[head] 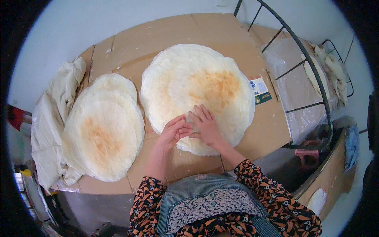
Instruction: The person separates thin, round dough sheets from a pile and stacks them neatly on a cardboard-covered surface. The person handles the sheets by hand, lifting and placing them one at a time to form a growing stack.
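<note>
Before me lies a pile of large, thin round flatbreads (189,77), pale with a browned patch right of its middle. Over the pile's near part, my left hand (177,129) has its fingers curled and its fingertips close together. Whether a bit of bread is pinched in them I cannot tell. Beside it, my right hand (206,126) rests palm down on the top sheet, fingers stretched forward and slightly apart. The two hands nearly meet at the fingertips. A second pile of flatbreads (103,139), browned in the centre, lies to the left.
Cardboard (207,29) covers the bed-like surface under the bread. Crumpled cream cloth (53,127) lies along the left edge. A black metal rail (308,56) curves up on the right, with plastic sheeting (299,118) beyond it. A pink stool (308,155) stands below at the right.
</note>
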Tool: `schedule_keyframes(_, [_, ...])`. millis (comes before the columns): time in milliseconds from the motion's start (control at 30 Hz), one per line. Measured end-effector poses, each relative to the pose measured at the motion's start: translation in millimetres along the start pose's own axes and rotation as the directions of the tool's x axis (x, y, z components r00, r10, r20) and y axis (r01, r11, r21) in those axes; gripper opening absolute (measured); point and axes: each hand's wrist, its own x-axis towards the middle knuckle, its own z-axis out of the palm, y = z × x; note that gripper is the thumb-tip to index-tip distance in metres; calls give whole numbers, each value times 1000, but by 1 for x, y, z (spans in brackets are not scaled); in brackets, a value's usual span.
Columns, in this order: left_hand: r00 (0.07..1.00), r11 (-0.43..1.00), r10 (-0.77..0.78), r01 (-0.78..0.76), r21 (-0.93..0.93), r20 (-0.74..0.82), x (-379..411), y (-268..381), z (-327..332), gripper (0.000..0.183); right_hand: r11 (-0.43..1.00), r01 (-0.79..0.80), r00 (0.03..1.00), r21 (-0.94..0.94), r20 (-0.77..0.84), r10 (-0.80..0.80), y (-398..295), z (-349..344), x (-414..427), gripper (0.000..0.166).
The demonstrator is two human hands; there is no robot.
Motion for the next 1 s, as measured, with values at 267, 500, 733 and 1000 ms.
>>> schedule_keyframes(267, [998, 965, 63, -58, 254, -11, 13, 12, 27, 35, 991, -102, 961, 92, -248, 122, 9, 14, 9, 47])
schedule_keyframes(500, [741, 873, 353, -40, 487, -572, -32, -1, -16, 30, 874, -275, 890, 402, -236, 389, 55, -176, 94, 24])
schedule_keyframes(733, [807, 961, 266, -266, 78, -527, -38, -18, -45, 25, 992, 45, 919, -121, -385, -88, 15, -226, 104, 21])
schedule_keyframes(1000, [933, 946, 249, -292, -143, -258, -37, -20, -12, 26, 959, 278, 959, 54, -62, -275, -6, -19, 37, 24])
